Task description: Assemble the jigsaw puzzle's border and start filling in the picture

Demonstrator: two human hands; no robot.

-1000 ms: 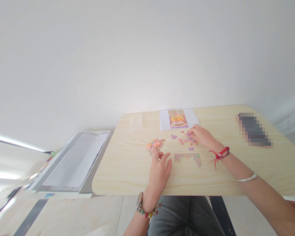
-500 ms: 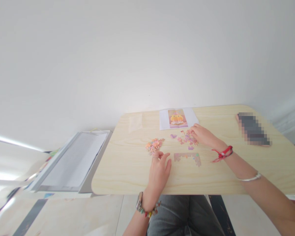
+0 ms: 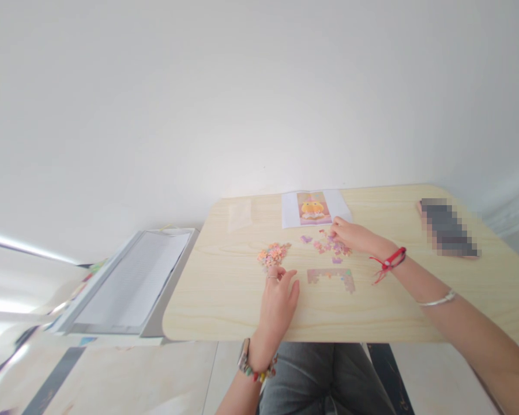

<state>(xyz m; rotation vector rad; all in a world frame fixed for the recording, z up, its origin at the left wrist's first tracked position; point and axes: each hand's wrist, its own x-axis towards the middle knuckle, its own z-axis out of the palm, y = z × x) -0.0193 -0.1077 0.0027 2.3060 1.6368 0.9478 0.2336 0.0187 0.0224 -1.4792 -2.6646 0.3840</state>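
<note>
My left hand (image 3: 280, 297) rests on the table just in front of a heap of orange and pink jigsaw pieces (image 3: 273, 253). Its fingers are loosely bent, with thumb and forefinger apart and nothing between them. Over the back edge of a looser pile of pink and purple jigsaw pieces (image 3: 339, 248) is my right hand (image 3: 352, 233), fingers curled and pinched together. Whatever its fingertips hold is too small to make out. Between my hands and nearer to me lies a partly joined jigsaw border (image 3: 328, 273), a top strip with a short right side.
Behind the pieces, a white sheet (image 3: 290, 210) bears a printed yellow picture (image 3: 313, 208). A clear plastic bag (image 3: 240, 215) lies at the back left of the wooden table (image 3: 207, 300). A blurred-out phone-like object (image 3: 447, 226) is at right. Papers (image 3: 134, 279) sit on a lower surface at left.
My right hand has shifted slightly left and back over the pink and purple pile. My left hand has stayed almost in place.
</note>
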